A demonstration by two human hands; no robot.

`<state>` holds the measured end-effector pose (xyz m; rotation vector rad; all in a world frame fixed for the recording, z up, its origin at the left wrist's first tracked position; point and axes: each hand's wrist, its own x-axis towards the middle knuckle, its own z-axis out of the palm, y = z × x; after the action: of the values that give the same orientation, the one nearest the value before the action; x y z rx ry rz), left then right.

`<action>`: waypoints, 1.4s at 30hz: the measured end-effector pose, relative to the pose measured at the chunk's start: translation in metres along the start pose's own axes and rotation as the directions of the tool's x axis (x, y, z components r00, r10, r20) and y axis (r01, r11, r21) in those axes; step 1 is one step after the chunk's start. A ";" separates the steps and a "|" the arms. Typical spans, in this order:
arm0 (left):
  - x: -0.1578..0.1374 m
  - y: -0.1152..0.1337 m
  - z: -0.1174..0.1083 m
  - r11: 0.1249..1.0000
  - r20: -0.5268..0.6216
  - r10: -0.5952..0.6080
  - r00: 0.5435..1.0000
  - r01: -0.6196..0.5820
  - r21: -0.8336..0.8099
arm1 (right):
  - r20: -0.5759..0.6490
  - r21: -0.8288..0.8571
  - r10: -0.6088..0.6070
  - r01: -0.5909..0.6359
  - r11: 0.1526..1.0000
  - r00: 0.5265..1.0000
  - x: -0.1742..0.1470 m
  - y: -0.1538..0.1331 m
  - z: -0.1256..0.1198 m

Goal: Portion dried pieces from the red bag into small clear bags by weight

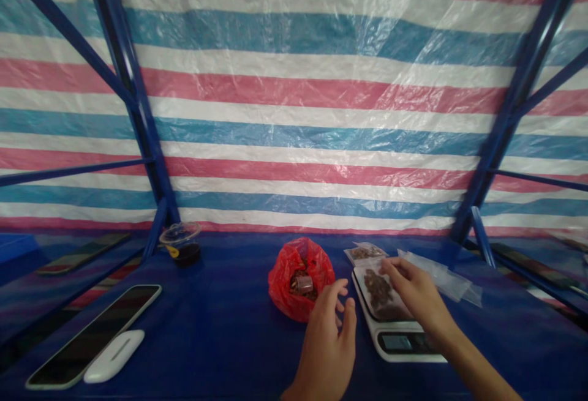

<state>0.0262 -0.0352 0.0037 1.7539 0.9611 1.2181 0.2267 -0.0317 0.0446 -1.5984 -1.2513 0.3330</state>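
Observation:
A small clear plastic bag (377,288) with brown dried pieces inside lies on the white digital scale (388,352). My right hand (416,288) is over the scale, thumb and fingers pinched together at the bag's upper edge. Left of the scale, my left hand (329,333) is held with its fingers apart and nothing in them. Just beyond it stands an open red plastic bag (285,294) of brown bits, with a small clear cup (303,284) lying in it. The scale's display is too dim to read.
Behind the scale lies another filled clear bag (362,253). Flat clear bags (443,275) lie to its right. On the left are a phone (98,333), a white case (114,357) and a plastic cup of dark liquid (186,254). Blue metal posts (147,125) flank the table.

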 end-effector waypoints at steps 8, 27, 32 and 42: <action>0.013 0.000 -0.018 0.928 -0.175 -0.118 0.978 0.046 -0.369 | 0.373 0.340 -0.286 0.157 0.927 0.882 -0.047 -0.072 0.065; 0.033 -0.034 -0.086 0.918 -0.384 -0.320 0.866 0.384 0.102 | 0.664 -0.352 -0.297 0.638 0.684 0.686 0.002 -0.060 0.111; 0.041 -0.039 -0.085 0.933 -0.380 -0.356 0.854 0.348 -0.093 | 0.687 -0.278 -0.311 0.634 0.722 0.656 -0.003 -0.060 0.118; 0.041 -0.044 -0.081 0.938 -0.347 -0.322 0.881 0.246 -0.245 | 0.574 -0.049 -0.242 0.328 0.944 0.782 -0.002 -0.043 0.117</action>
<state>-0.0475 0.0340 -0.0019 1.1895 1.2307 1.4310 0.1184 0.0271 0.0295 -1.4425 -1.9923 0.5545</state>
